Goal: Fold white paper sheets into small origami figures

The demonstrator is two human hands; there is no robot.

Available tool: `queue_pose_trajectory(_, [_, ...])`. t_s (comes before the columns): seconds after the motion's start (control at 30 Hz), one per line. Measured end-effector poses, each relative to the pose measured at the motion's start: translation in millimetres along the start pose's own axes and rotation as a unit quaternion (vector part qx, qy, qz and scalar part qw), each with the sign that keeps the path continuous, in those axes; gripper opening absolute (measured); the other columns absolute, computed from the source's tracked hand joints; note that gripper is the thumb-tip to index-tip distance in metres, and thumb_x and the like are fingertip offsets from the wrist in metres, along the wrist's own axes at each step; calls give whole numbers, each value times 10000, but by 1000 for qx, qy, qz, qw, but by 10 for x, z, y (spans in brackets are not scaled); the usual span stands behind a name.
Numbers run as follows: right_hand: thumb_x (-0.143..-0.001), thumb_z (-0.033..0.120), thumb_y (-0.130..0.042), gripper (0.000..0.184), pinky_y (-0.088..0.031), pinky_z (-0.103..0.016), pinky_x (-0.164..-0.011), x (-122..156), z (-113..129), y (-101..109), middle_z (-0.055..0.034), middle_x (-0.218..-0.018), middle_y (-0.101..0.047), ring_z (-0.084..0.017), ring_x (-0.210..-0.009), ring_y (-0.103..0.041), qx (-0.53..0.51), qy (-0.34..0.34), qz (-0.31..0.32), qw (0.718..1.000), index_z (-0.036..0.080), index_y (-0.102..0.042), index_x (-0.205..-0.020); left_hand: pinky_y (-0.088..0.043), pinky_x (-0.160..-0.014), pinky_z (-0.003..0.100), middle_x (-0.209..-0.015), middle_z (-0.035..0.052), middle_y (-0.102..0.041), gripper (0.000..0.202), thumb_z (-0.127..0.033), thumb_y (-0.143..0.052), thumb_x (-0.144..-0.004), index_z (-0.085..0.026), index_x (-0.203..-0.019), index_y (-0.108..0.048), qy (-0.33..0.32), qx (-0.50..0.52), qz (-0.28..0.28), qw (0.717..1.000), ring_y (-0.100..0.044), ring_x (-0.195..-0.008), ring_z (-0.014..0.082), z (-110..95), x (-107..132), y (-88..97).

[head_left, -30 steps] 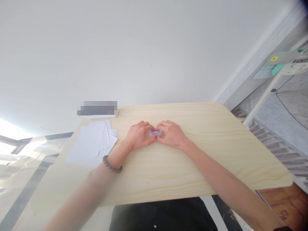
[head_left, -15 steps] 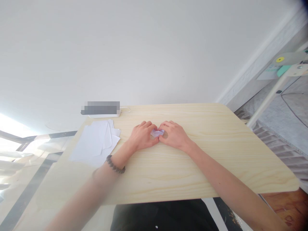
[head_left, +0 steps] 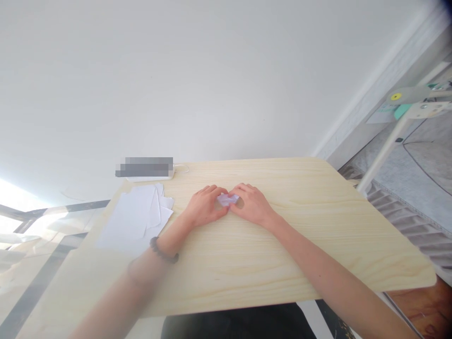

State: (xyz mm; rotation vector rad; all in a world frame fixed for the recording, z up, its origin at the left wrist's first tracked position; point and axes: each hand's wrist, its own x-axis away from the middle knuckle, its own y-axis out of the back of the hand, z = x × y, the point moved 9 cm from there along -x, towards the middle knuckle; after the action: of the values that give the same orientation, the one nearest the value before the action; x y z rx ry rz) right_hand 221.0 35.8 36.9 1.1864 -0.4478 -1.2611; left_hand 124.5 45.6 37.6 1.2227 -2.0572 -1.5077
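A small piece of folded whitish-purple paper [head_left: 228, 199] sits between my two hands, over the middle of the table. My left hand [head_left: 205, 205] grips its left side, thumb at the near edge and fingers curled at the far edge. From the other side my right hand [head_left: 252, 203] pinches it in the same way, its fingertips close to those of the left. Parts of the paper are hidden behind the fingers. A dark bead bracelet [head_left: 164, 250] circles my left wrist.
White paper sheets [head_left: 130, 214] lie in a loose, overlapping stack on the left of the wooden table [head_left: 282, 263]. Behind them, by the wall, stands a blurred-out object on a white base [head_left: 150, 179] with a thin white cable. A pale metal frame [head_left: 383, 150] rises beyond the right edge.
The whole view has shifted, so the table appears slightly lower. Both hands keep hold of the folded paper, and a little more of it shows between the fingers.
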Motion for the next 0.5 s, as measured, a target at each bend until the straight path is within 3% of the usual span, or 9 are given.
queue_pose_trajectory(0.17, [-784,318,-509,284,-434,-278,-745,-5,-188,67,-26,-967,-600,-121,-769,-550,-138,-3,-8,990,215,-545,-1046,-434,-693,287,-993,29,-567,373,-455,-471,-760,-230,-1056,-493,54,63,-25,996,-543,-787,162,155,-9,8])
queue_pose_trajectory(0.33, [-786,307,-513,209,-444,-265,-722,-14,-327,112,-22,-894,-628,-114,-734,-573,-173,-15,-26,985,200,-601,-942,-447,-657,273,-884,28,-601,466,-470,-563,-690,-193,-1060,-504,89,107,-35,990,-547,-696,140,320,-21,32])
queue_pose_trajectory(0.5, [-767,327,-535,212,-462,-273,-710,-18,-352,160,-29,-855,-645,-128,-742,-587,-190,-36,-48,980,198,-627,-908,-458,-674,242,-819,10,-641,286,-417,-518,-745,-190,-897,-601,76,180,-31,980,-566,-696,124,385,-19,78])
